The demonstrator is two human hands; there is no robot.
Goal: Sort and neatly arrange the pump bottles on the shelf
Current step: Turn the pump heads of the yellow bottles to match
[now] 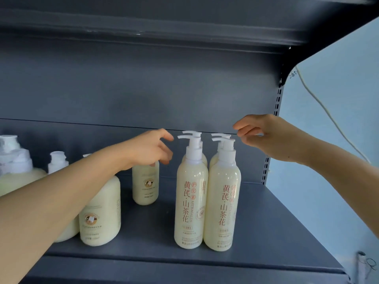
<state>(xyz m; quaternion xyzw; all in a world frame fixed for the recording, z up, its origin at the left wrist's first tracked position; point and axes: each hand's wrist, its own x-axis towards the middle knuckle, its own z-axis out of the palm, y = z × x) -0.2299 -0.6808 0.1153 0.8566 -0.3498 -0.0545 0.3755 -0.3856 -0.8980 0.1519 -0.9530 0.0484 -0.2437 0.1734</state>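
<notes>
Tall cream pump bottles with red lettering stand in two short rows on the dark shelf: the front left bottle and the front right bottle, with others close behind them. My left hand hovers just left of their pump heads, fingers curled and apart, holding nothing. It hides the top of a small cream bottle. My right hand floats to the right of the pump heads, fingers spread, empty. Neither hand touches a bottle.
A wide cream bottle stands under my left forearm. Bigger jugs with white caps crowd the far left. The shelf's right end borders a light blue wall with a hanging cable. Another shelf runs overhead.
</notes>
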